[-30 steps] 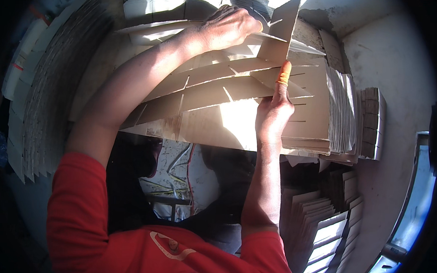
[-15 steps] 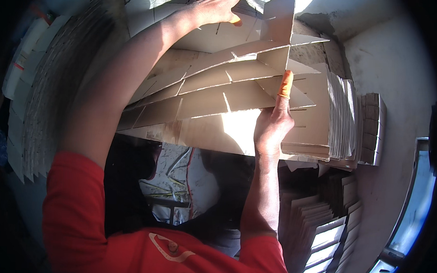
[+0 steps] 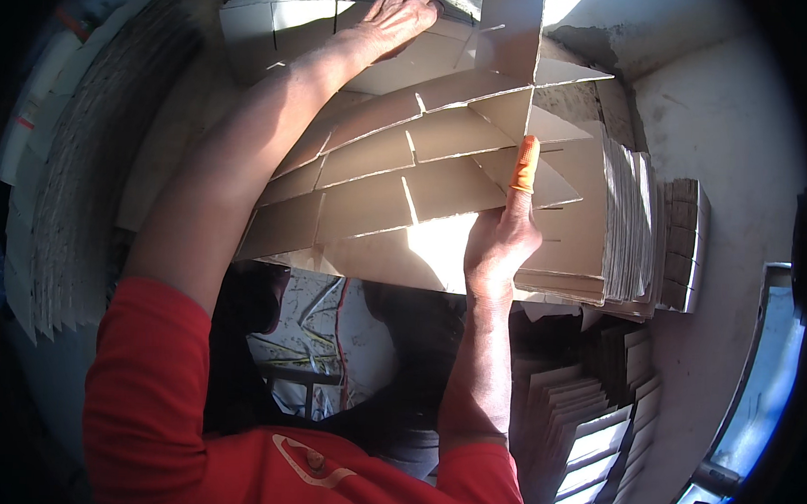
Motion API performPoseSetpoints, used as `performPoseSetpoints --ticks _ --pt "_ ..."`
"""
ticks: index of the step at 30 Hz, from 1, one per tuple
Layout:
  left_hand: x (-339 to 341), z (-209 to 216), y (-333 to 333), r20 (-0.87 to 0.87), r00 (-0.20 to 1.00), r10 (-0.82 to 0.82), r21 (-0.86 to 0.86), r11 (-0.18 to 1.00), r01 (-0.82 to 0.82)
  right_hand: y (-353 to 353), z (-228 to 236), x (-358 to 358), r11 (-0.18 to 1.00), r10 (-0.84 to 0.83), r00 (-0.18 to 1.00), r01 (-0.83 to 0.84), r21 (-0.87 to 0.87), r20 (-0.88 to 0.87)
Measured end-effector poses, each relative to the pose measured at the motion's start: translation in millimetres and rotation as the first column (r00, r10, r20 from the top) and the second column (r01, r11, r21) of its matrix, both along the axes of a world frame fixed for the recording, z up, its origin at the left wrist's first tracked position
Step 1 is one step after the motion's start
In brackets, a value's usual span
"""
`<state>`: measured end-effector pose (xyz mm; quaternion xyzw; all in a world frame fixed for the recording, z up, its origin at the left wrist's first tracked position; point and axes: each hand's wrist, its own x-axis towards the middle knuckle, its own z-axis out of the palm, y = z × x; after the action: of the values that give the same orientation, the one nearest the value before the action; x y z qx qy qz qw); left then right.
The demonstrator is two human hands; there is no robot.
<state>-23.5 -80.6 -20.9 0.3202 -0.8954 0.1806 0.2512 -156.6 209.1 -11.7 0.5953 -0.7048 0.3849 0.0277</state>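
My right hand [image 3: 501, 246] grips a partly assembled cardboard divider [image 3: 456, 134] at its crosspiece, an orange cover [image 3: 525, 163] on the upright thumb. Several long slotted strips run leftward from that crosspiece, spread like a fan, and their slots show along the lower edges. My left hand [image 3: 401, 19] reaches to the far side, over slotted cardboard sheets [image 3: 309, 22]. Its fingers are bent and closed, with the tips and thumb hidden below the hand, so whatever they hold cannot be made out. The left forearm passes in front of the strips' left ends.
A thick stack of cardboard sheets [image 3: 627, 224] stands right of the divider, beside a smaller bundle [image 3: 682, 244] against the wall. Another tall stack [image 3: 86, 179] lines the left side. More cardboard pieces [image 3: 584, 427] sit low at the right, near a blue-lit window [image 3: 754, 389].
My left hand has turned over and its orange-covered thumb has gone out of sight. More of the slotted sheets beside it show. The right hand keeps its grip on the divider.
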Motion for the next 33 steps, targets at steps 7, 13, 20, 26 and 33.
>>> performPoseSetpoints --ticks 7,13,20,26,33 --pt "1 25 19 -0.114 0.993 -0.005 0.273 0.961 0.036 2 2 -1 0.988 -0.045 0.999 0.049 0.148 -0.03" --pt "4 33 27 -0.274 0.941 -0.201 0.269 0.923 0.276 1 15 10 0.973 -0.117 0.992 0.104 0.209 0.055" --pt "3 37 43 -0.218 0.959 -0.182 0.146 0.965 0.216 6 8 0 0.973 -0.067 0.997 0.075 0.22 -0.042" --pt "5 37 48 -0.196 0.969 -0.148 0.116 0.978 0.173 8 33 15 0.983 -0.08 0.994 0.065 0.173 0.077" --pt "8 39 57 -0.239 0.95 -0.203 0.173 0.953 0.247 14 23 2 0.989 -0.024 0.996 0.036 0.145 -0.086"
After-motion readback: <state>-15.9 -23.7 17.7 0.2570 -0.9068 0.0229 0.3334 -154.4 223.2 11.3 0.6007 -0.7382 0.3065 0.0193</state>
